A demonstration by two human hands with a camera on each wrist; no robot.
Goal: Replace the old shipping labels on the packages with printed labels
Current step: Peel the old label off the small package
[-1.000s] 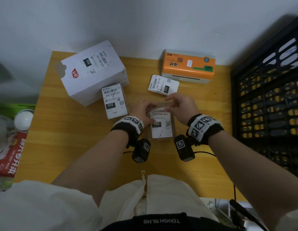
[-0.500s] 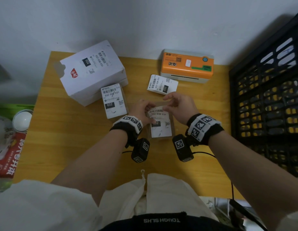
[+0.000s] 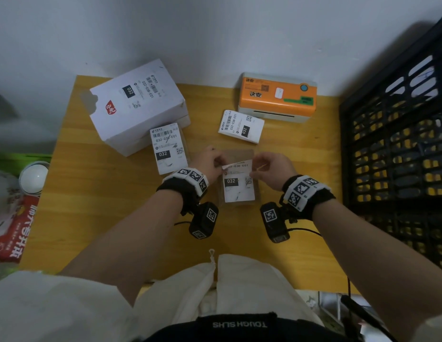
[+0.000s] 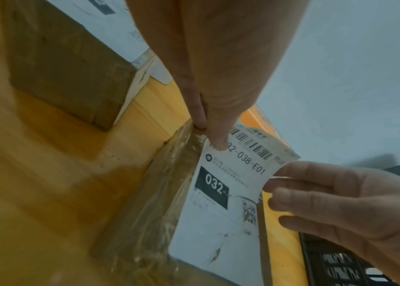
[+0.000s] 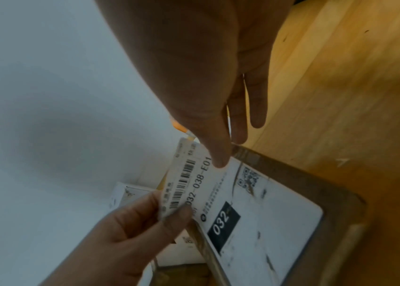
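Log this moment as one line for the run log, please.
step: peeling old label off brown package | left hand: pinches label's top-left corner | right hand: pinches top-right corner | top edge lifted, rest stuck

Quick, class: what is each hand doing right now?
Left hand: pinches the label's lifted top-left corner.
Right hand: pinches its top-right corner.

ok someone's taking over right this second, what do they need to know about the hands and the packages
Left hand: pinches the far left corner of the old label.
Right hand: pinches its far right corner.
The label's far edge is lifted off the brown package at table centre; the near part looks stuck down.
White box and small package sit left, each labelled. A loose label lies before the orange printer.
Left: finish peeling and stick on a printed label. Whether the others are done, I cannot tell.
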